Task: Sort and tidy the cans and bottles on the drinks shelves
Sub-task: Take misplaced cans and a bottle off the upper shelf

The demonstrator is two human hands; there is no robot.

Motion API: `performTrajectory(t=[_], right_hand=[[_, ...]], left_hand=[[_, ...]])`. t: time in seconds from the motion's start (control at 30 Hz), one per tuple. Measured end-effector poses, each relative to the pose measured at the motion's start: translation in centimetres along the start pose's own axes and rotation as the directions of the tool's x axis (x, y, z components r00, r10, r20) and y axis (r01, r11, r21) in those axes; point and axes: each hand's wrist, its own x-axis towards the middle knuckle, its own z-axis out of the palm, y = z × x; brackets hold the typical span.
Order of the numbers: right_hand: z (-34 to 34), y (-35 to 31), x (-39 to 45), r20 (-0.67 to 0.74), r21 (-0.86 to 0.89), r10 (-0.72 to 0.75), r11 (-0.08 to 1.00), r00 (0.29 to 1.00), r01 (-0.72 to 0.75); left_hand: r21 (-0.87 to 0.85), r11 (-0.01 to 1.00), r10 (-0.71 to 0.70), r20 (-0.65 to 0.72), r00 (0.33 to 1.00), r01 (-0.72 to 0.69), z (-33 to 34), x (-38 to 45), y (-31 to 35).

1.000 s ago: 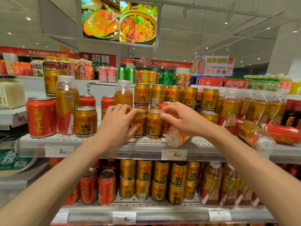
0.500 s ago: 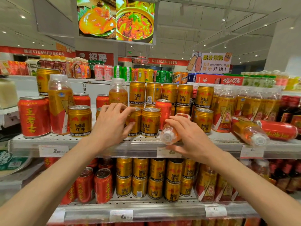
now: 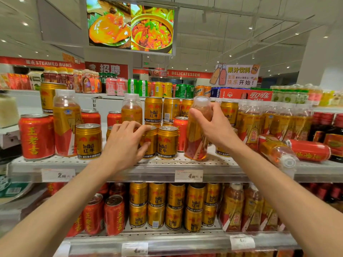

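Observation:
My right hand [image 3: 213,127] grips an amber drink bottle [image 3: 196,140] with a yellow-red label, held upright with its base on the upper shelf [image 3: 185,162]. My left hand [image 3: 126,140] curls round a gold Red Bull can [image 3: 151,143] that stands in the front row, next to another gold can [image 3: 168,142]. A third gold can [image 3: 88,140] stands apart at the left. Red cans [image 3: 36,135] and a tall labelled bottle [image 3: 65,121] stand at the left end. At the right, a bottle [image 3: 276,153] and a red can [image 3: 308,150] lie on their sides.
Behind the front row stand more gold cans [image 3: 153,109], a red can [image 3: 181,133] and upright bottles [image 3: 259,125]. The lower shelf [image 3: 167,240] holds stacked gold cans, red cans and bottles. Price tags [image 3: 188,175] hang on the shelf edge.
My right hand took hold of the bottle that lay on its side and stood it upright on the shelf. My left hand stayed on the gold can.

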Motion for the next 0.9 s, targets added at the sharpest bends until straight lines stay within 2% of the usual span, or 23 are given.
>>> performTrajectory(t=[0.1, 0.3, 0.4, 0.67, 0.9], right_hand=[[0.7, 0.4, 0.6, 0.018, 0.005, 0.062, 0.998, 0.998, -0.062], [1.4, 2.6, -0.9, 0.086, -0.036, 0.098, 0.995, 0.992, -0.095], [2.2, 3.3, -1.6, 0.030, -0.087, 0.109, 0.990, 0.994, -0.106], [4.2, 3.9, -2.8, -0.104, -0.095, 0.099, 0.989, 0.990, -0.109], [3.0, 3.5, -4.5, 0.005, -0.099, 0.140, 0.985, 0.990, -0.139]], left_hand=[[0.003, 1.000, -0.005, 0.002, 1.000, 0.005, 0.0, 0.0, 0.0], [0.007, 1.000, -0.008, 0.002, 1.000, 0.008, 0.2, -0.1, 0.1], [0.012, 1.000, -0.010, 0.002, 1.000, 0.010, 0.2, -0.1, 0.0], [0.028, 0.999, -0.014, -0.021, 1.000, 0.014, 0.7, -0.3, -0.1], [-0.042, 0.999, 0.004, -0.073, 0.997, -0.007, 0.9, -1.2, 0.0]])
